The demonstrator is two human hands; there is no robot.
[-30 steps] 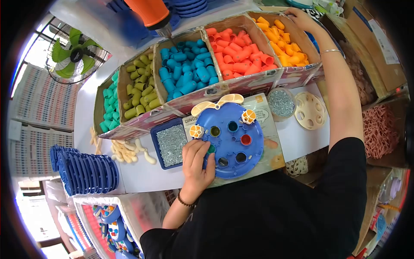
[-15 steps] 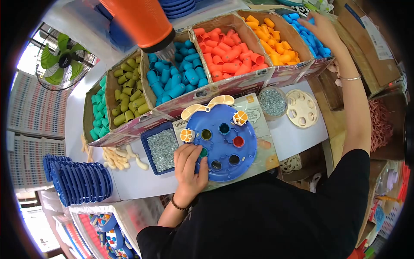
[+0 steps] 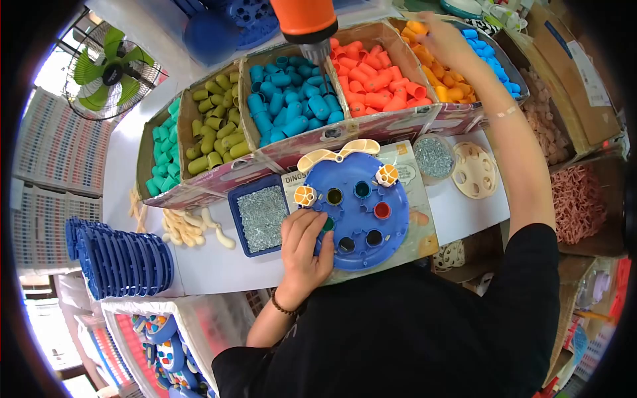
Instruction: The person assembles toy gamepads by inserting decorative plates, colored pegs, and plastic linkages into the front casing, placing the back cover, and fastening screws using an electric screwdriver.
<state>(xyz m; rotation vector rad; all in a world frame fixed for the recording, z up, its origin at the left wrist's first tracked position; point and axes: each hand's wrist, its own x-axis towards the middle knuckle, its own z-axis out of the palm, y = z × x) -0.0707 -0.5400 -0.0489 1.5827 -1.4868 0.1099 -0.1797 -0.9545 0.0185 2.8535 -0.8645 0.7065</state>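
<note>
My left hand [image 3: 306,249] grips the left edge of a round blue plastic plate [image 3: 358,225], its fingers by a green cup. The plate lies on a printed box [image 3: 423,232] and carries green, teal, red and dark cups, two orange-and-white pieces [image 3: 387,175] and a cream wing-shaped part [image 3: 339,156] at its top. My right hand [image 3: 441,40] is over the compartment of orange caps [image 3: 454,83], with fingertips at an orange cap [image 3: 417,28]. Whether the fingers hold that cap is hard to tell.
Compartments of red [image 3: 375,76], teal [image 3: 292,99], olive [image 3: 215,126] and green caps stand behind. An orange power driver [image 3: 305,20] hangs above. Screws fill a blue tray [image 3: 260,219] and a round tub [image 3: 434,158]. Blue parts [image 3: 126,259] are stacked at left.
My right hand has moved from the blue caps leftward to the orange ones. My left hand stays on the plate. The driver hangs in a different place, swung right.
</note>
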